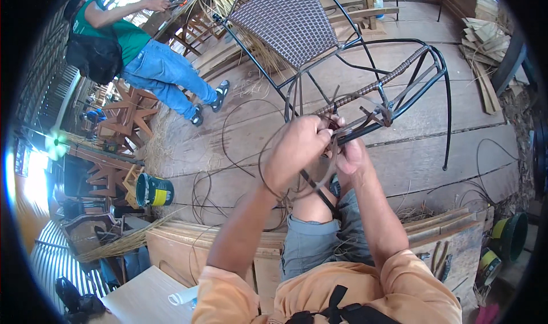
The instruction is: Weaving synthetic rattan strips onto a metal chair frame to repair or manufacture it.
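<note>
A black metal chair frame (411,90) lies tipped in front of me, its woven brown-and-white backrest (288,24) away from me. Brown strip is wound tightly round one of its bars (365,90). At the near tube my left hand (299,144) is closed, fingers pinching a flat brown weaving strip (268,158) that loops below my wrist. Close beside it my right hand (352,155) is closed against the same tube and strip; its fingertips are partly hidden. A loose knot of strip (383,116) hangs on the frame just beyond my hands.
Long strip coils (208,195) lie on the plank floor (257,135). A person in a green shirt (128,44) stands at far left. A dark bucket (153,190) and wooden stools (128,115) are on the left; wood pieces (485,44) and buckets (510,235) are on the right.
</note>
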The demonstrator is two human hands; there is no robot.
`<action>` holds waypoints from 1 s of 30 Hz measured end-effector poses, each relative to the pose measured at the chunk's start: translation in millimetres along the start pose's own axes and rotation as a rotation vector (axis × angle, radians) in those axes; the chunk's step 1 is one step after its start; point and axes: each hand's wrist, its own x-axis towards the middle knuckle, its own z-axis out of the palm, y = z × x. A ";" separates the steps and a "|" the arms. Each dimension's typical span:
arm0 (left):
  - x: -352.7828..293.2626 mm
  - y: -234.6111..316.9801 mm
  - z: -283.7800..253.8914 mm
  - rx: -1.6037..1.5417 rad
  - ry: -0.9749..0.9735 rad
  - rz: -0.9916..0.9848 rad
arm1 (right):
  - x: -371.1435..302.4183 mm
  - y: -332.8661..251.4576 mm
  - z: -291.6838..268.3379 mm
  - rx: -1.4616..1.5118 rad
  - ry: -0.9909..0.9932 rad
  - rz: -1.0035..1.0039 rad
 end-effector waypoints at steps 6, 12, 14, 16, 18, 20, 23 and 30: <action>9.3 -11.3 -13.5 -0.357 -0.330 0.043 | -68.6 35.0 -27.0 -1.098 0.278 -0.638; 7.4 -2.0 -29.5 -0.412 -0.455 0.052 | -72.0 23.8 25.3 -1.768 0.197 -0.707; 5.4 0.4 -31.5 -0.200 -0.381 0.170 | -66.3 25.4 33.8 -1.804 0.247 -0.674; 5.0 5.5 -30.4 0.045 -0.271 0.317 | -64.6 21.4 46.6 -1.783 0.308 -0.646; 6.5 2.1 -20.1 -0.056 -0.231 0.234 | -57.4 14.4 47.6 -1.727 0.328 -0.623; 0.3 -0.4 -23.4 -0.039 -0.143 0.310 | -50.6 7.9 51.0 -1.606 0.364 -0.535; -0.4 -0.5 -22.8 -0.021 -0.115 0.260 | -49.0 -17.5 54.3 -1.353 0.194 -0.278; -6.3 -8.6 -16.6 0.034 -0.070 0.426 | -57.9 -34.5 66.3 -1.515 0.010 -0.154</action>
